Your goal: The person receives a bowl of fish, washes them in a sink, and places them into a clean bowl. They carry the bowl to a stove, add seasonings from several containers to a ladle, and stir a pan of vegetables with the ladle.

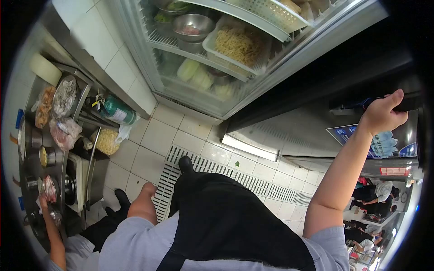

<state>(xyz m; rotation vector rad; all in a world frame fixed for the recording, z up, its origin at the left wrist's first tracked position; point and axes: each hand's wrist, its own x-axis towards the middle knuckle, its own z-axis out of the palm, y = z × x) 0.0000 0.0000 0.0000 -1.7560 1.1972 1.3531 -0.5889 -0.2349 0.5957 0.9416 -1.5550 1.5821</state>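
My right hand (384, 113) reaches out to the right and curls around a dark handle (352, 108) on a steel appliance front (303, 131); the thumb sticks out, and the fingertips are partly hidden. My left arm (143, 201) hangs bent at my side, its hand out of sight. Ahead stands a refrigerator with a pale frame (280, 58). On its shelves are a tub of noodles (239, 45), a metal bowl (193, 27) and pale green vegetables (196, 74).
At left, a co-worker's hand (43, 201) touches packaged food (49, 189) on a steel counter (56, 169) holding bags and pans. A green gas cylinder (118, 110) stands underneath. A floor drain grate (244, 178) crosses the tiles. Other people (373, 194) work at far right.
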